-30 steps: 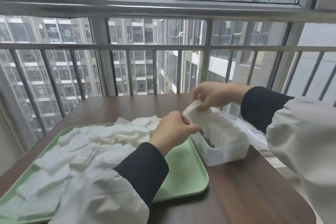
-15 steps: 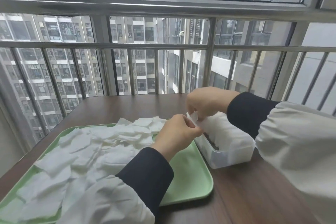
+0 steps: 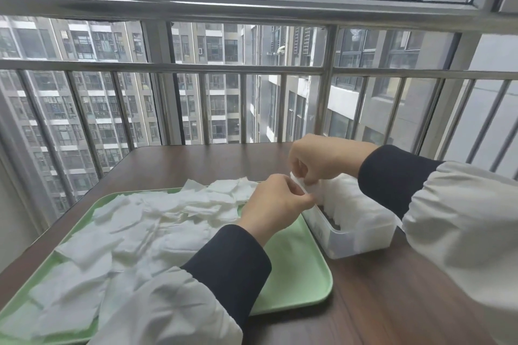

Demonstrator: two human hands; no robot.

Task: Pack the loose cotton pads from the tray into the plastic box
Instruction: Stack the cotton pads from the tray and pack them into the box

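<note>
Pad stack (image 3: 297, 182) lower, nearer plastic box (image 3: 364, 236)

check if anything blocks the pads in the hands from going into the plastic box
Nothing visible does. The left hand and right hand pinch the held pads over the open plastic box. Packed pads fill much of it, but a gap shows along its side nearest the tray.

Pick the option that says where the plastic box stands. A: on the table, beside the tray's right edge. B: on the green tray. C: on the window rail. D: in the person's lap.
A: the plastic box rests on the brown table, just off the right edge of the green tray.
</note>
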